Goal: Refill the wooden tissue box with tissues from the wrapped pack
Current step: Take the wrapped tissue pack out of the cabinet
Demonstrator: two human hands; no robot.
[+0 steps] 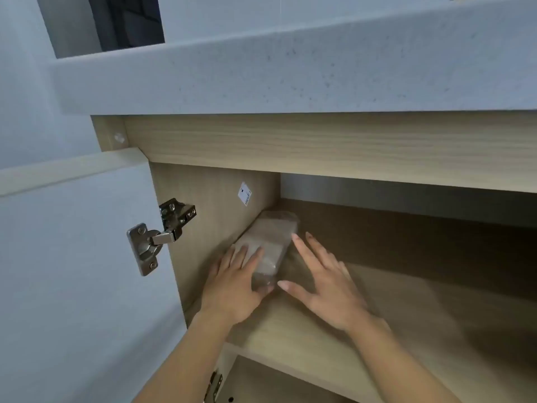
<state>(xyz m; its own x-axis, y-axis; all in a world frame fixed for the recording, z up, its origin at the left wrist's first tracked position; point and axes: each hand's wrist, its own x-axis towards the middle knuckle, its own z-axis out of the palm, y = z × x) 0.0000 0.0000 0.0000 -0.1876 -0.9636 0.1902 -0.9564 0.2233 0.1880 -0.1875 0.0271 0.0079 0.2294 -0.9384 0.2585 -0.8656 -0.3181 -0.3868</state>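
A wrapped pack of tissues [271, 242] in clear plastic lies on the upper shelf [363, 330] of an open cabinet, against the left side wall. My left hand [234, 283] rests on the pack's near left side, fingers spread over the top and thumb curled under its near end. My right hand [322, 282] hovers just right of the pack with fingers spread, apparently not touching it. The wooden tissue box is not in view.
The white cabinet door [72, 271] stands open at the left on a metal hinge [157, 237]. A thick speckled grey countertop [290, 74] overhangs the cabinet. A lower compartment [276, 385] shows beneath the shelf. A small white label [244, 194] sticks to the cabinet's inner wall.
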